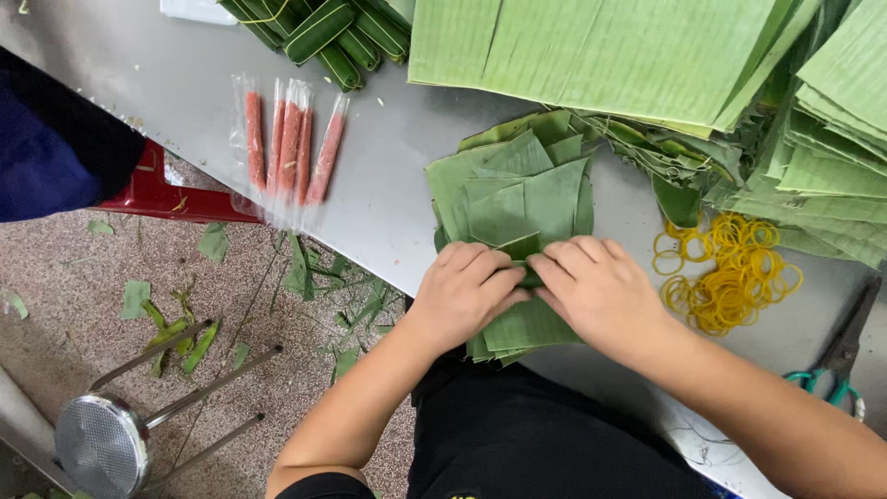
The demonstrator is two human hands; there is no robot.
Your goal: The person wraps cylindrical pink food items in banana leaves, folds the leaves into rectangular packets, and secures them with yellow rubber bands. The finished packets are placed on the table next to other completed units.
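My left hand (467,286) and right hand (596,286) lie side by side, fingers curled down and pressing on a small fold of leaf at the near edge of a stack of cut banana leaf pieces (517,199) on the grey metal table (185,65). Both hands are partly closed over the fold; whether there is something wrapped inside it I cannot tell, since my fingers cover it.

Just right of my right wrist lies a loose heap of thin yellow rubber bands (730,273), and beyond it, at the table edge, scissors with teal handles (836,379). Above the stack spread large flat ribbed leaf sheets (591,51). Further left lie pink sausage sticks in clear wrappers (291,139), hanging slightly over the table's edge, and glossy dark green tied bundles (323,32) at the top. Below on the speckled floor are leaf scraps (185,337), an overturned metal stool (102,444) and a red stool (157,189).
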